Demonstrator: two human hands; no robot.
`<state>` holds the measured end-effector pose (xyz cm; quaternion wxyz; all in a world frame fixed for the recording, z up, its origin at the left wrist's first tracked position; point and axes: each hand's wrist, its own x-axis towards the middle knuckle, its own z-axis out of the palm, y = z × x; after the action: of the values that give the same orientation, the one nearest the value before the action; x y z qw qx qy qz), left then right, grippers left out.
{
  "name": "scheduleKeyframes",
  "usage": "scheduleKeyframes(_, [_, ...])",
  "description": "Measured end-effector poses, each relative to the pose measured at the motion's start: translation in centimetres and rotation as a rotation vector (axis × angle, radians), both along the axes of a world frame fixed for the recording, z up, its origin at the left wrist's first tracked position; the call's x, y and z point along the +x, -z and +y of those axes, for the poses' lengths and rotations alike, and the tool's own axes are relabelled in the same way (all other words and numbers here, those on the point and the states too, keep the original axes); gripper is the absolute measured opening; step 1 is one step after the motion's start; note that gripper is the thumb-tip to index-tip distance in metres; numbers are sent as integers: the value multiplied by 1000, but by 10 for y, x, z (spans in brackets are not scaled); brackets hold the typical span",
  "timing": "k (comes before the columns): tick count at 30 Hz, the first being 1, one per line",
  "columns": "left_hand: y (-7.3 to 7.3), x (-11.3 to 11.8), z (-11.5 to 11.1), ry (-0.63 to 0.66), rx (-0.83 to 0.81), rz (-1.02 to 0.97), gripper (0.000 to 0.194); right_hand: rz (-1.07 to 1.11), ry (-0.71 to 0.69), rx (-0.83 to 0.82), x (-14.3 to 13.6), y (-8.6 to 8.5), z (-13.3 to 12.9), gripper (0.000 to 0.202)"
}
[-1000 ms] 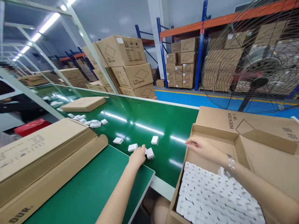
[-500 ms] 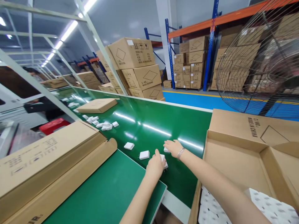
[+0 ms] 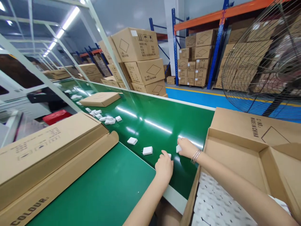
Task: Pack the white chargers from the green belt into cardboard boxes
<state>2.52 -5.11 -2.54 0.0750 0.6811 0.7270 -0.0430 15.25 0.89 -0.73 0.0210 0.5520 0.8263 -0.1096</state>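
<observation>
My right hand [image 3: 186, 147] pinches a white wall charger [image 3: 178, 148] just above the green conveyor belt [image 3: 155, 110]. Beside it, my left hand [image 3: 164, 166] has its fingers closed around another white charger, of which only a corner [image 3: 169, 155] shows past the fingertips. To the left on the belt lies a loose charger [image 3: 147, 151], prongs pointing left, and beyond it a second one [image 3: 132, 141]. An open carton [image 3: 235, 153] stands under my right forearm, with rows of white chargers [image 3: 213, 201] packed inside.
A scattered group of chargers [image 3: 109, 120] lies further up the belt, near a flat cardboard box [image 3: 101, 99]. Another carton [image 3: 54, 150] lies across the green side table [image 3: 105, 185] at left. Stacked cartons [image 3: 144, 70] and a large fan [image 3: 270, 62] stand beyond the belt.
Both hands have shifted right along the belt. My right hand, earlier spread over a charger, now pinches it; my left fingers stay around a charger. The view has tilted slightly down.
</observation>
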Motion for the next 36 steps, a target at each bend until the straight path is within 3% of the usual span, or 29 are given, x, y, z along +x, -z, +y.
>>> scheduleKeyframes(4, [-5, 1, -5, 51, 4, 77, 53, 31, 37, -18, -2, -7, -18, 28])
scheduleKeyframes(9, [-27, -19, 21, 337, -282, 165, 56, 55, 112, -49, -19, -8, -44, 22])
scheduleKeyframes(12, [-35, -15, 35, 383, -290, 214, 45, 65, 137, -91, -27, -6, -50, 18])
scheduleKeyframes(15, [-34, -1, 36, 401, -262, 192, 35, 92, 123, -109, -26, -4, -52, 15])
scheduleKeyframes(19, [-34, 7, 27, 433, -224, 94, 32, 135, 61, -97, -18, -1, -50, 16])
scheduleKeyframes(26, [-35, -4, 16, 440, -154, -41, 36, 156, 17, -61, -8, 6, -48, 19])
scheduleKeyframes(29, [-28, -11, 13, 484, -169, -139, 59, 131, 26, -60, -3, 7, -52, 28])
scheduleKeyframes(31, [-22, -19, 12, 491, -196, -254, 82, 117, 19, -58, -1, 6, -55, 44])
scheduleKeyframes(32, [-19, -24, 11, 488, -191, -322, 85, 114, 7, -56, -1, 4, -57, 54])
scheduleKeyframes(34, [-14, -34, 11, 462, -132, -470, 67, 115, -23, -52, -5, 0, -62, 68])
scheduleKeyframes(36, [-9, -46, 13, 416, -11, -598, 45, 111, -44, -48, -10, -4, -66, 69])
